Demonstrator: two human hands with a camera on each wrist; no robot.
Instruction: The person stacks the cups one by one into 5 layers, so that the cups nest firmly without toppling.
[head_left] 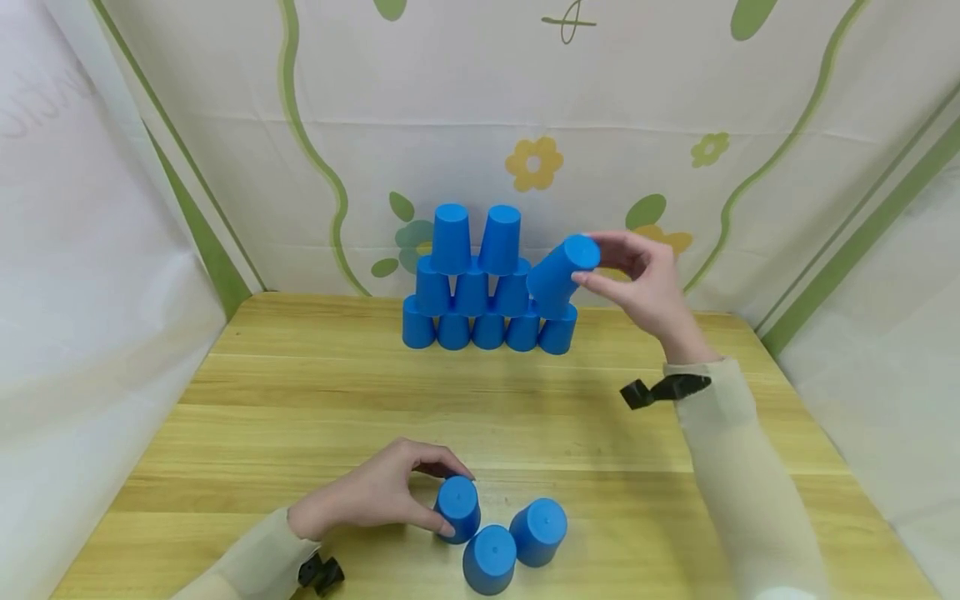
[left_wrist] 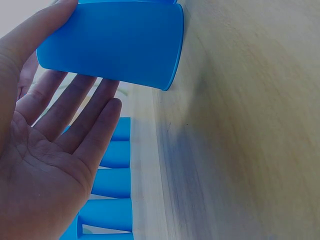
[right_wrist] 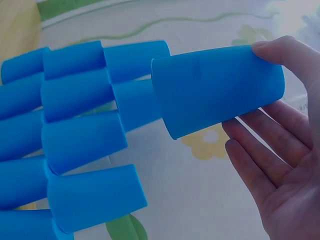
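Observation:
My right hand (head_left: 648, 287) holds a blue cup (head_left: 558, 271) upside down and tilted, thumb on one side and fingers on the other. This cup is at the right end of a stack of upside-down blue cups (head_left: 471, 287), at the height of its upper rows. In the right wrist view, the held cup (right_wrist: 215, 92) overlaps a top-row cup (right_wrist: 137, 102). Low in the head view, my left hand (head_left: 382, 487) has thumb and fingers around another upside-down cup (head_left: 459, 510) on the table. The left wrist view shows that cup (left_wrist: 110, 42) between thumb and fingers.
Two more upside-down cups, a front one (head_left: 490, 560) and a right one (head_left: 538, 532), stand close beside the left hand's cup. The stack stands near the back edge of the wooden table (head_left: 322, 400). Behind it hangs a patterned white curtain (head_left: 450, 100), with white cloth at both sides.

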